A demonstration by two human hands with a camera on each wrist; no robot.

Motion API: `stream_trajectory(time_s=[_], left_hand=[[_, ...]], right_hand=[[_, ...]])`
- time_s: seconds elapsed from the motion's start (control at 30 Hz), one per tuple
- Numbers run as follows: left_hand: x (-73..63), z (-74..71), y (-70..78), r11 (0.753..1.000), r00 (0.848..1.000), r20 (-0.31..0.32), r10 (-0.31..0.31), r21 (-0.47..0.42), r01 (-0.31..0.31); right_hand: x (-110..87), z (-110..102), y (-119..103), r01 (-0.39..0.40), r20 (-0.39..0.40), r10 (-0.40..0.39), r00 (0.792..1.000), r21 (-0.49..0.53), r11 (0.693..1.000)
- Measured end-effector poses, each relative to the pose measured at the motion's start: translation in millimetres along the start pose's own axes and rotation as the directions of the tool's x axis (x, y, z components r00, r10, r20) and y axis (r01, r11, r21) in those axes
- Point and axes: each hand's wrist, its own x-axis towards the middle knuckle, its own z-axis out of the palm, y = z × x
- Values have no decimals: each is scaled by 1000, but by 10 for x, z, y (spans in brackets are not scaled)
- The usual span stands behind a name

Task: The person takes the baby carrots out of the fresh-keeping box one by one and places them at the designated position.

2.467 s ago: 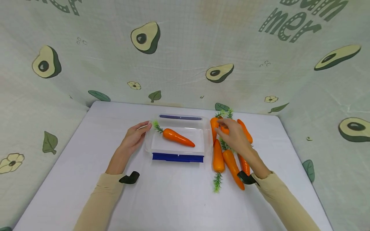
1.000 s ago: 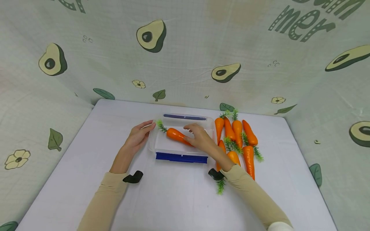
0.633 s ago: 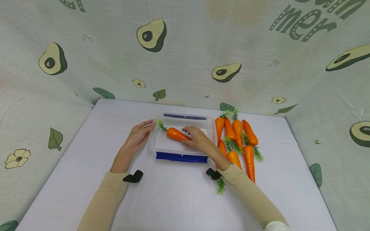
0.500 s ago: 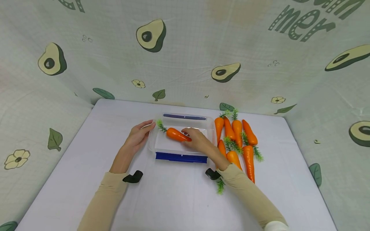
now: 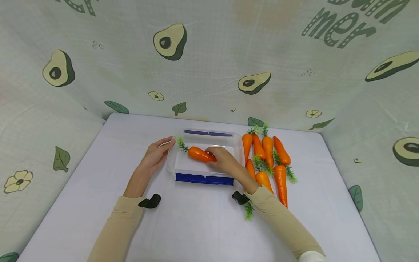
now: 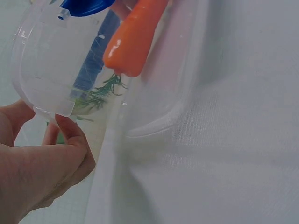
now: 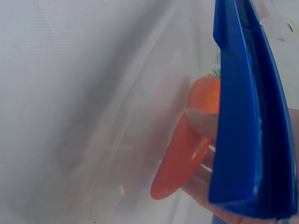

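Observation:
A clear plastic food container (image 5: 190,166) with blue latches sits in the middle of the table in the head view. Inside lies a toy carrot (image 5: 198,154), its green top toward the left wall. My left hand (image 5: 156,154) holds the left rim; the left wrist view shows this hand's (image 6: 46,163) thumb and fingers pinching the container's edge. My right hand (image 5: 224,160) reaches into the container and grips the carrot near its thin end. In the right wrist view, the thumb lies across the carrot (image 7: 177,158), and a blue latch (image 7: 243,116) hides part of the hand.
Several more toy carrots (image 5: 280,182) lie in a loose cluster just right of the container, partly under the right forearm. A printed cloth wall (image 5: 209,72) rises behind the table. White tablecloth (image 5: 196,225) extends in front of the container.
My right hand has moved left from the carrot cluster into the container, and its fingers have closed on the carrot there. The left hand keeps its hold on the rim.

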Motion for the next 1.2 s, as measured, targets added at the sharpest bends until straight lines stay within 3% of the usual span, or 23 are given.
stream_trajectory(time_s=[0.23,0.63,1.2], left_hand=[[-15,-12,-7,1000,1000,1,0,0,0],[-31,-34,0,1000,1000,14,4,-2,-4],[10,-24,-9,1000,1000,13,9,-21,-9]], right_hand=[[-66,-63,15,-17,-34,17,999,-5,1000],[-224,-332,29,30,-141,-24,990,40,999],[-486,-642,-25,-28,-217,40,975,59,998]])
